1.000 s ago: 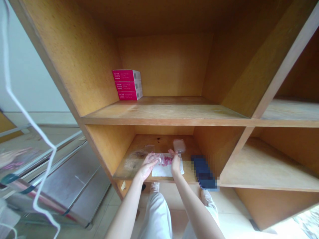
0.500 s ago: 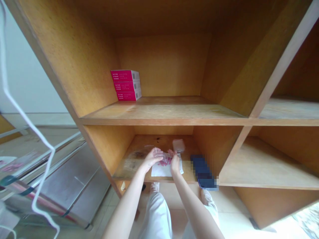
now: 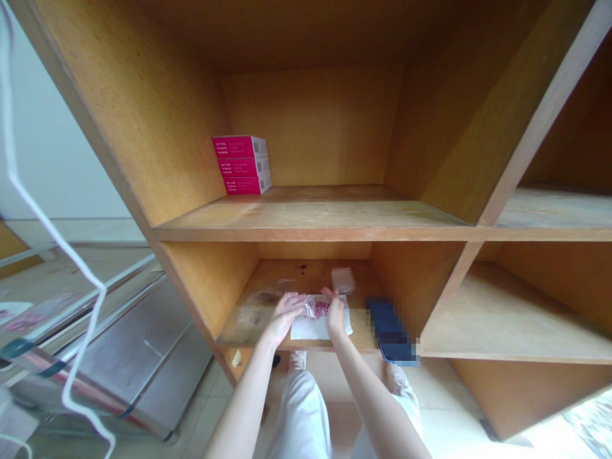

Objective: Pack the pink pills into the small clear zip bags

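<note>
On the lower shelf, my left hand (image 3: 285, 313) is closed on the left end of a small clear plastic bag (image 3: 309, 306). Several small pink pieces (image 3: 321, 310), too tiny to name, show at the bag's right end; whether they lie inside or beneath it I cannot tell. My right hand (image 3: 336, 313) curls in beside them with bent fingers, and what is between those fingers is hidden. Under both hands lies a white sheet of paper (image 3: 310, 329). Just beyond the right fingertips is another clear zip bag (image 3: 343, 280).
A dark blue phone-like object (image 3: 389, 328), partly pixelated, lies on the shelf to the right. Another clear bag (image 3: 285, 284) is behind my left hand. Three stacked pink boxes (image 3: 241, 166) stand on the upper shelf (image 3: 315, 213). A white cable (image 3: 62, 245) hangs at left.
My left hand has shifted slightly left and down, drawing the clear bag out flatter. My right hand stays almost where it was beside the pink pieces.
</note>
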`<state>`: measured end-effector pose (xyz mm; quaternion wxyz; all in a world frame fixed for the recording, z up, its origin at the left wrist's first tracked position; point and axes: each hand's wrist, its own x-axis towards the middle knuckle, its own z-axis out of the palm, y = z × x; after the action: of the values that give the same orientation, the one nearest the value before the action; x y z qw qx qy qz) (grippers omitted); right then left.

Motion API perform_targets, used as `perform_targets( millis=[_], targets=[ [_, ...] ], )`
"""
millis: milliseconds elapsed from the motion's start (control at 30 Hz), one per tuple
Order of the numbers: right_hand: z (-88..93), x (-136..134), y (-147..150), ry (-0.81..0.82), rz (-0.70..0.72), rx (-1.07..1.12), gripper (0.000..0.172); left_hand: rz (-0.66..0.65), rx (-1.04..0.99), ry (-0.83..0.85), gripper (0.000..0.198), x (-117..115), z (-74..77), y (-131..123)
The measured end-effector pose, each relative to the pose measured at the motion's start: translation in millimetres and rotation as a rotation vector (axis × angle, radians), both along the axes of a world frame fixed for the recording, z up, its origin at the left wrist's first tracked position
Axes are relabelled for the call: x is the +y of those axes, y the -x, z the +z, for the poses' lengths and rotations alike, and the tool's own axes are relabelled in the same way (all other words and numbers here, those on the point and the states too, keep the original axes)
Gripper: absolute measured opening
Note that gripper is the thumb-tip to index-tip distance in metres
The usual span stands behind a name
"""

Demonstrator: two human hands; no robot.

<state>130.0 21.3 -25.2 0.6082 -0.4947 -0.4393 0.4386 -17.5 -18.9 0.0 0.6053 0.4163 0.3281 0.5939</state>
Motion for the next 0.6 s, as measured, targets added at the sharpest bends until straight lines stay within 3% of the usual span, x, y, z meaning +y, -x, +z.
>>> perform_targets(
  millis=[300, 500, 600],
  targets=[
    [8.6, -4.3, 2.3, -0.037, -0.013, -0.005, 0.054, 0.080, -0.172, 0.033, 0.049, -2.7, -9.1, 9.5],
    [30.1, -20.1, 9.3, -0.231, -0.009, -0.127, 0.031, 0.060, -0.206, 0.038, 0.050, -3.8, -7.2, 10.9],
    [37.2, -27.4, 19.4, -0.227, -0.031, -0.156, 0.023, 0.058, -0.230, 0.051, 0.050, -4.5, -6.8, 11.4]
  ],
)
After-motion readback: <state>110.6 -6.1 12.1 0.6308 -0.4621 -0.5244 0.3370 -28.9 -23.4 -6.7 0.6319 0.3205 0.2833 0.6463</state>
